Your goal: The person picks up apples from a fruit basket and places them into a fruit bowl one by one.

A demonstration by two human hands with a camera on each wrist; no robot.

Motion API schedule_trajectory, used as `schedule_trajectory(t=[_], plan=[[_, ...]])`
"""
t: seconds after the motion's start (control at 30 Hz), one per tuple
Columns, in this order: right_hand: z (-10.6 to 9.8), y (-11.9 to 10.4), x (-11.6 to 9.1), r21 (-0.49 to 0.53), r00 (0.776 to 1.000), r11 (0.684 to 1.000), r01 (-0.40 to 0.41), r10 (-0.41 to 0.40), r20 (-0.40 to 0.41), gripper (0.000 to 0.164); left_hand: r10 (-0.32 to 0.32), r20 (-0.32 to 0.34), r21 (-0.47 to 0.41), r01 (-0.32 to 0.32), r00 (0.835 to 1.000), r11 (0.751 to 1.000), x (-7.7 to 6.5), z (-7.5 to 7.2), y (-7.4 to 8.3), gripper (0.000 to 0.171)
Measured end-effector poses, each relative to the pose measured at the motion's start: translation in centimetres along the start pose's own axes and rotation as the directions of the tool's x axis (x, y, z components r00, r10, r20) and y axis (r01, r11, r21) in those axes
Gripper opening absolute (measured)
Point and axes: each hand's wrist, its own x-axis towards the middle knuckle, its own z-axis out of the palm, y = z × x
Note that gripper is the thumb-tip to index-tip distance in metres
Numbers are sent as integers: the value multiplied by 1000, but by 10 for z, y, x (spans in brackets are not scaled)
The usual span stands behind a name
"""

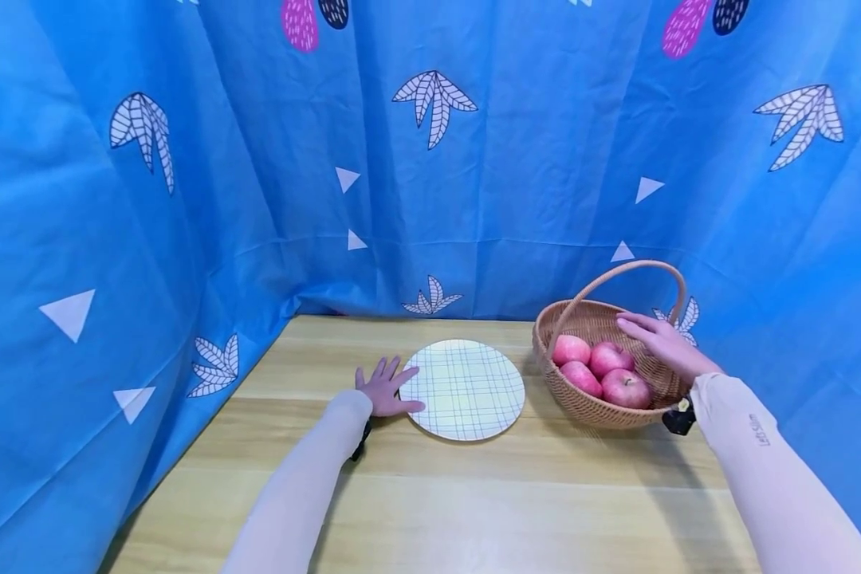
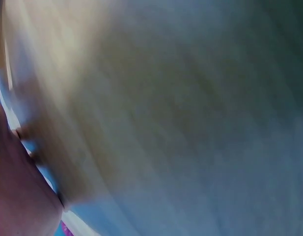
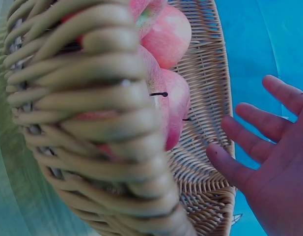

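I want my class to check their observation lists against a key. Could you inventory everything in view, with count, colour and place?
Apples: four visible, pinkish red, inside the basket
Wicker basket: one, tan, with handle, right of the plate
Plate: one, pale with dark grid lines, on the table
Table: one, light wood, under everything
Curtain: blue, printed, behind and beside the table
Wrist devices: two, black, at the wrists
Sleeves: two, pale, on the arms
Left hand: one, bare, at the plate's left rim
Right hand: one, bare, at the basket's right side
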Motion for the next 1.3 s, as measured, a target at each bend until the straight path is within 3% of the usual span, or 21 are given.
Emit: schedule_trajectory(t=[0.23, 0.4, 0.6, 0.9, 1.13, 1.3], plan=[[3, 1, -5, 13, 1000, 1000, -7, 7, 4, 75, -9, 2, -7, 9, 1000, 1000, -8, 13, -3, 102], [0, 0, -5, -23, 1000, 1000, -3, 3, -1, 74, -6, -7, -25, 6, 1000, 1000, -21, 10, 2, 99], [-2, 1, -4, -9, 1000, 1000, -23, 23, -1, 75, -8, -7, -21, 8, 1000, 1000, -20, 7, -1, 102], [-6, 13, -9, -1, 998, 998, -67, 67, -13, 78, 1, -19, -2, -1, 1000, 1000, -7, 10, 1, 103], [-4, 16, -13, 41, 997, 996, -75, 75, -2, 77, -14, 43, 15, 13, 999, 1000, -9, 12, 2, 104], [-8, 12, -13, 62, 998, 996, -58, 60, -25, 79, 2, -4, 2, -2, 1000, 1000, -8, 2, 7, 100]])
